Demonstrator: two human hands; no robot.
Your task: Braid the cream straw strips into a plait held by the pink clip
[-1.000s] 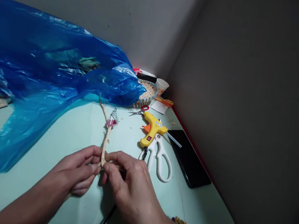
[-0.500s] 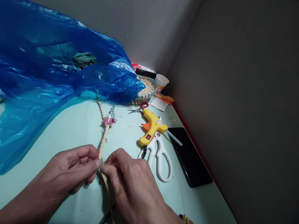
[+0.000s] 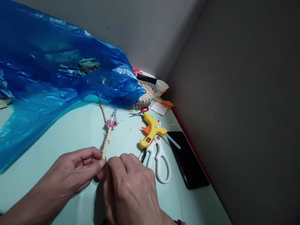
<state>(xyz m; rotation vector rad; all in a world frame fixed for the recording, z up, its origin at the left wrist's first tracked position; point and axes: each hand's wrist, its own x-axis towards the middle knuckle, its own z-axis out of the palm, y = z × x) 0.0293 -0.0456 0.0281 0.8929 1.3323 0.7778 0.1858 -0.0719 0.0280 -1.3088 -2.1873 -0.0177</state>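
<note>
A thin braid of pale straw-like fibre (image 3: 107,140) runs up the table, bent at a pink-based clip with wire handles (image 3: 112,120). My left hand (image 3: 81,168) is closed, pinching the near end of the braid between thumb and fingers. Right beside it, my right hand (image 3: 130,186) is closed with its knuckles up and its fingers curled in at the braid's end. Its fingertips are turned away, and what they hold is hidden behind the hand.
A blue plastic bag (image 3: 55,60) covers the back left. To the right lie a yellow glue gun (image 3: 152,129), white-handled scissors (image 3: 163,167), small red-handled scissors (image 3: 144,110) and a black phone (image 3: 188,164). Behind stand a woven basket (image 3: 149,92) and a paper cup (image 3: 162,86).
My right hand has rolled over so its back and knuckles now face up, hiding its fingertips and the loose strand it pinched. My left hand keeps its pinch. The whole view has shifted slightly.
</note>
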